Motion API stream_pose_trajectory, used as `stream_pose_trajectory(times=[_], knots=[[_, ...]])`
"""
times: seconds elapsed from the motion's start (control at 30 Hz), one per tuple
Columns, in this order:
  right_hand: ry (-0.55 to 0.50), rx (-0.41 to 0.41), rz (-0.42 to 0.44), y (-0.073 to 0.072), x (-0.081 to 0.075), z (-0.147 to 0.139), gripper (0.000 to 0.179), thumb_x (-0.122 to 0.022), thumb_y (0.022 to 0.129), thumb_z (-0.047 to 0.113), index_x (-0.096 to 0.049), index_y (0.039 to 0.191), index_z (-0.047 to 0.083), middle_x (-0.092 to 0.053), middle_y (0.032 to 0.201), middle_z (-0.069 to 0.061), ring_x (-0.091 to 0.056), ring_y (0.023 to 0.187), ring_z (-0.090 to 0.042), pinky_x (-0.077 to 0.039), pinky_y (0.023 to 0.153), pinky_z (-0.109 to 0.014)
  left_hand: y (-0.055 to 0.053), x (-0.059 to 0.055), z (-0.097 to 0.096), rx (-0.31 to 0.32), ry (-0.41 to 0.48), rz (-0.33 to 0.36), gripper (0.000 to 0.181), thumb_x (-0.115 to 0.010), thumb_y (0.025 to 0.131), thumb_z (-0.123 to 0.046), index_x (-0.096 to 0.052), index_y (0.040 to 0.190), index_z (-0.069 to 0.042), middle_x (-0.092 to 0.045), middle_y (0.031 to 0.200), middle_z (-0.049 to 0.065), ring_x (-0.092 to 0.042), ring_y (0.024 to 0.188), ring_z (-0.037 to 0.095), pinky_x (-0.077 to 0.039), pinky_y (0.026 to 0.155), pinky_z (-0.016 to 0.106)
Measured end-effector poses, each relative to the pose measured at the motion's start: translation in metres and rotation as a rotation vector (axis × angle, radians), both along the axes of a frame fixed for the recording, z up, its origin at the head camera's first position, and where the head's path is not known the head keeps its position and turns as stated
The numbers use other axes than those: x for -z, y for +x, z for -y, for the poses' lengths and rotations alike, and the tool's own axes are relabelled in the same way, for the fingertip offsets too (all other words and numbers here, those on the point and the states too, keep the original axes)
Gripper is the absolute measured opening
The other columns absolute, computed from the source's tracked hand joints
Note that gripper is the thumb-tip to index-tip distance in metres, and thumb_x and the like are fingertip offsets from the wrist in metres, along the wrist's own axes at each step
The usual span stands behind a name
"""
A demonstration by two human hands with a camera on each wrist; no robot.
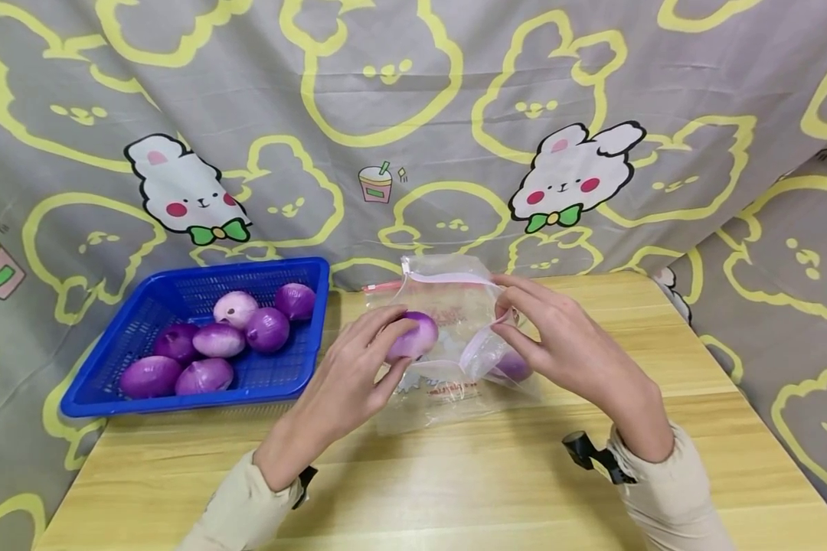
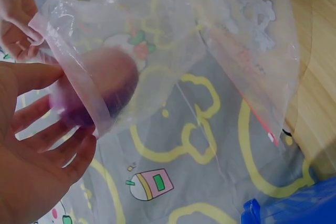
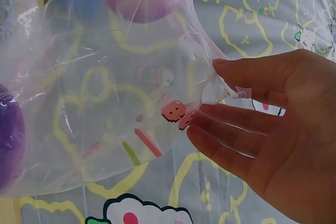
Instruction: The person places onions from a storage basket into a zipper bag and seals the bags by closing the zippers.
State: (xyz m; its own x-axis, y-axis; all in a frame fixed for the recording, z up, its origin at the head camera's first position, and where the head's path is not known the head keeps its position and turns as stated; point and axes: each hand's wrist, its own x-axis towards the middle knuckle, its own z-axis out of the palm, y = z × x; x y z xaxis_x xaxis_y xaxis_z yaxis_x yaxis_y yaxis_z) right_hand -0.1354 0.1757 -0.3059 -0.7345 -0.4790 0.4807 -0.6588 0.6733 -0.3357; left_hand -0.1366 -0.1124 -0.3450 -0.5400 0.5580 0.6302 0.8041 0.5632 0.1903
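Observation:
My left hand (image 1: pixel 351 371) grips a purple onion (image 1: pixel 420 334) with fingers and thumb at the mouth of a clear zip bag (image 1: pixel 448 356). In the left wrist view, the onion (image 2: pixel 105 87) shows through the plastic, with the bag's pale pink zip edge across it. My right hand (image 1: pixel 572 344) pinches the other side of the bag's mouth, holding the bag open. Another purple onion (image 1: pixel 513 366) lies inside the bag, below my right hand. In the right wrist view, thumb and fingers hold the gathered zip edge (image 3: pixel 223 85).
A blue plastic basket (image 1: pixel 310 367) with several purple onions stands on the wooden table (image 1: pixel 441 490) at the left. Clear plastic with a red zip strip (image 1: pixel 382 288) lies behind and under the bag. A grey patterned cloth (image 1: pixel 413 99) hangs behind the table.

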Motion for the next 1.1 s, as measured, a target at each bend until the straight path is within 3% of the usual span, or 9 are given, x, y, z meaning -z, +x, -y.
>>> stream_pose_trajectory(times=[0.27, 0.5, 0.8, 1.1], knots=[[0.004, -0.004, -0.002, 0.000, 0.001, 0.000, 0.016, -0.073, 0.090, 0.012, -0.058, 0.093, 0.015, -0.056, 0.141, -0.013, -0.060, 0.122, -0.032, -0.052, 0.086, -0.041, 0.002, 0.004, 0.004, -0.025, -0.053, -0.010, 0.050, -0.079, 0.083, -0.009, -0.060, 0.129, -0.007, -0.054, 0.140, 0.014, -0.048, 0.133, 0.031, -0.039, 0.109, 0.049], [0.004, 0.006, 0.015, 0.001, 0.000, 0.000, 0.015, -0.073, 0.090, 0.011, -0.059, 0.095, 0.015, -0.055, 0.142, -0.012, -0.061, 0.121, -0.031, -0.053, 0.086, -0.041, 0.005, 0.005, 0.005, -0.035, -0.079, 0.012, 0.040, -0.076, 0.086, -0.009, -0.062, 0.124, -0.008, -0.053, 0.142, 0.012, -0.047, 0.134, 0.030, -0.039, 0.109, 0.049], [0.002, 0.019, 0.015, 0.002, -0.001, -0.002, 0.015, -0.074, 0.090, 0.011, -0.061, 0.097, 0.014, -0.056, 0.141, -0.014, -0.063, 0.116, -0.031, -0.053, 0.085, -0.041, 0.011, 0.005, 0.010, -0.001, -0.064, 0.022, 0.033, -0.071, 0.089, -0.008, -0.064, 0.121, -0.008, -0.053, 0.141, 0.011, -0.046, 0.134, 0.030, -0.037, 0.111, 0.047], [0.003, 0.027, 0.020, 0.002, 0.000, -0.002, 0.015, -0.074, 0.090, 0.010, -0.061, 0.096, 0.014, -0.056, 0.141, -0.012, -0.061, 0.120, -0.031, -0.053, 0.085, -0.040, 0.015, 0.005, 0.017, -0.014, -0.052, 0.031, 0.035, -0.068, 0.091, -0.008, -0.062, 0.126, -0.008, -0.052, 0.142, 0.011, -0.046, 0.134, 0.030, -0.036, 0.111, 0.046]])
